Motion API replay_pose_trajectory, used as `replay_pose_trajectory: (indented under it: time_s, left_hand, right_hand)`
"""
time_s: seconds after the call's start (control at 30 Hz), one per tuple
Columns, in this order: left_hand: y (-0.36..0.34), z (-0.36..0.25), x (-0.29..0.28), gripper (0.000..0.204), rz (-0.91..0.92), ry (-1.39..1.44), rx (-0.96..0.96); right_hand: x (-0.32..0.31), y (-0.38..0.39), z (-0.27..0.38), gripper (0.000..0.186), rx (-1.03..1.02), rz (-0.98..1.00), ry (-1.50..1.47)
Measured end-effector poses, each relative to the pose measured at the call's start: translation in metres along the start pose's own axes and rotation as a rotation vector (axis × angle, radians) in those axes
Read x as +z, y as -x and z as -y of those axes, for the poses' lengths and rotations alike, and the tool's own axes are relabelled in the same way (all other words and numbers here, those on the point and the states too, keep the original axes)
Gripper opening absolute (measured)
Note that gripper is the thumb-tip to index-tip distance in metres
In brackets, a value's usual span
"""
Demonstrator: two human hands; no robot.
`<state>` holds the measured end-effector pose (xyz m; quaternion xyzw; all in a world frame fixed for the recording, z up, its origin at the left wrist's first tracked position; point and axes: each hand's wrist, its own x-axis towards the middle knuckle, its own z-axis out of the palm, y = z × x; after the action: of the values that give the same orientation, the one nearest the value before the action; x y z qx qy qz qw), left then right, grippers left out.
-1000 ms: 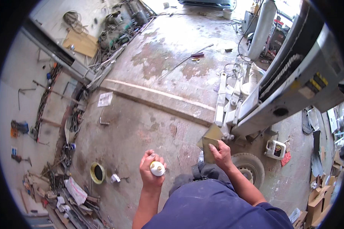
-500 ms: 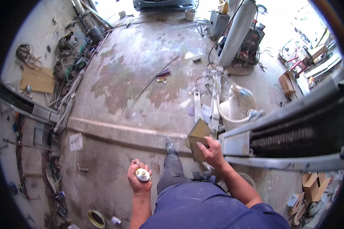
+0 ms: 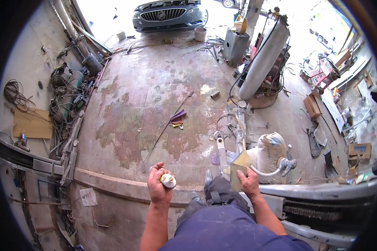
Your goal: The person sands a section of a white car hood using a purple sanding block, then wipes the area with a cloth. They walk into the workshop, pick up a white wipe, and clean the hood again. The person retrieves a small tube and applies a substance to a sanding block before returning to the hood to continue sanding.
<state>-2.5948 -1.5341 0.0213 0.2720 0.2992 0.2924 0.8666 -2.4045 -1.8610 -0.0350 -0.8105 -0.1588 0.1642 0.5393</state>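
My left hand is closed round a small white rounded object with two yellowish-brown spots on its end. The fingers cover the rest of it. To the right, my right hand grips thin, flat, yellowish-olive plates, thumb on top. They look like spreader plates, overlapping at an angle; how many I cannot tell. Both hands are in front of my body at waist height, apart from each other. Just beyond the plates, a pale stuffed sack stands beside a curved white tube.
A low concrete step crosses under my hands. On the floor ahead lie a long thin rod and a purple piece. A tall grey cylinder stands at the right; cables and hoses line the left wall. A car stands beyond.
I have moved forward, closer to the step, and the view has tilted up, showing more of the car. Both hands keep hold of their things.
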Motion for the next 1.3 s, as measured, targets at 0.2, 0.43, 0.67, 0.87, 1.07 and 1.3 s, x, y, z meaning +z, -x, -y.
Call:
replay_pose_trajectory:
  time_s: [0.2, 0.43, 0.67, 0.87, 1.07, 1.3]
  left_hand:
    - [-0.118, 0.006, 0.018, 0.035, 0.002, 0.147, -0.064]
    - [-0.299, -0.006, 0.106, 0.025, -0.063, 0.226, -0.122]
    - [-0.478, -0.026, 0.246, 0.03, 0.036, 0.102, 0.068]
    - [-0.654, -0.008, 0.356, 0.035, 0.311, -0.002, 0.101]
    - [-0.826, -0.019, 0.467, 0.035, 0.437, -0.142, 0.083]
    - [-0.971, -0.046, 0.567, 0.042, 0.61, -0.202, -0.081]
  right_hand:
    - [0.038, -0.14, -0.019, 0.027, 0.129, 0.077, -0.103]
    - [0.075, -0.388, 0.051, 0.028, -0.045, 0.228, -0.056]
    - [0.084, -0.57, 0.161, 0.026, -0.351, 0.385, 0.002]
    - [0.13, -0.717, 0.18, 0.026, -0.337, 0.362, 0.096]
    - [0.125, -0.899, 0.234, 0.03, -0.255, 0.391, 0.111]
    - [0.131, -1.064, 0.273, 0.042, -0.014, 0.373, -0.165]
